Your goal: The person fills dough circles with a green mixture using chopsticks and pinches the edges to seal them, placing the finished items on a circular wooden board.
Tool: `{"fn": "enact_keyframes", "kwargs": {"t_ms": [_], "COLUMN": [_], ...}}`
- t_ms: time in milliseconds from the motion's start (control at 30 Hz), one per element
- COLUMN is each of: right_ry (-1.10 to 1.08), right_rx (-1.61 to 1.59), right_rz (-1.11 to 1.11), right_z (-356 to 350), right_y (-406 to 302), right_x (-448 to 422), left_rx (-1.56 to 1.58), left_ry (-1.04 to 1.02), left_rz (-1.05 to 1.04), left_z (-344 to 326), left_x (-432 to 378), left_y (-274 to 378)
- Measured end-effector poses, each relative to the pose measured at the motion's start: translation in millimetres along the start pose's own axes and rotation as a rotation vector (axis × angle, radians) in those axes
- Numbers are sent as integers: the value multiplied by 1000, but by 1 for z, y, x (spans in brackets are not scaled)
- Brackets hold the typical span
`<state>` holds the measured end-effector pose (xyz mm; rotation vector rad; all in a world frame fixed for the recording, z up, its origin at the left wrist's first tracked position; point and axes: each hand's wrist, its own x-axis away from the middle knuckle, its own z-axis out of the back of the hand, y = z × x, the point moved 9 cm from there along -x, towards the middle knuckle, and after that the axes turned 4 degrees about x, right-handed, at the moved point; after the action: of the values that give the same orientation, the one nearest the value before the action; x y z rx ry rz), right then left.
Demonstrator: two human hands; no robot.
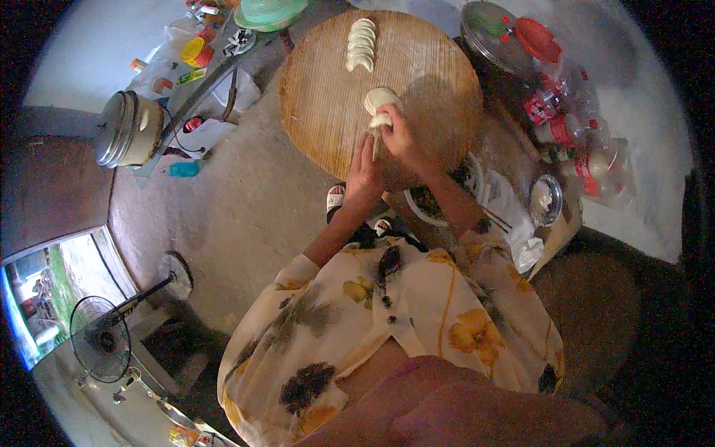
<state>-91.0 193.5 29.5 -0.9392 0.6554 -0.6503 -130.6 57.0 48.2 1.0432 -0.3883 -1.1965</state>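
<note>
On a round wooden board [318,95], a row of several folded dumplings [362,44] lies near the far edge. Nearer me is a stack of round dough wrappers [381,99]. My right hand [399,137] pinches a curved piece of dough [381,120] at the near side of this stack, between thumb and fingers. Just to its left, my left hand [365,176] reaches over the board's near edge with fingers extended. A pale strip, perhaps dough, shows beside these fingertips; whether they grip it is unclear.
A bowl of dark green filling [427,207] sits below my right forearm, with chopsticks [497,218] nearby. Farther right are a metal bowl [546,200] and several plastic bottles [558,128]. A standing fan [103,338] is at lower left; a lidded pot [131,129] stands left.
</note>
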Motion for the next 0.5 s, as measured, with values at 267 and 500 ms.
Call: {"fn": "enact_keyframes", "kwargs": {"t_ms": [267,500], "right_ry": [-40,-45], "right_rx": [280,357], "right_rz": [76,187], "right_z": [-20,-29], "right_y": [41,48], "right_x": [-111,-132], "left_rx": [34,96], "left_ry": [57,36], "left_rz": [-45,90], "left_z": [42,52], "left_x": [31,42], "left_y": [-3,-27]}}
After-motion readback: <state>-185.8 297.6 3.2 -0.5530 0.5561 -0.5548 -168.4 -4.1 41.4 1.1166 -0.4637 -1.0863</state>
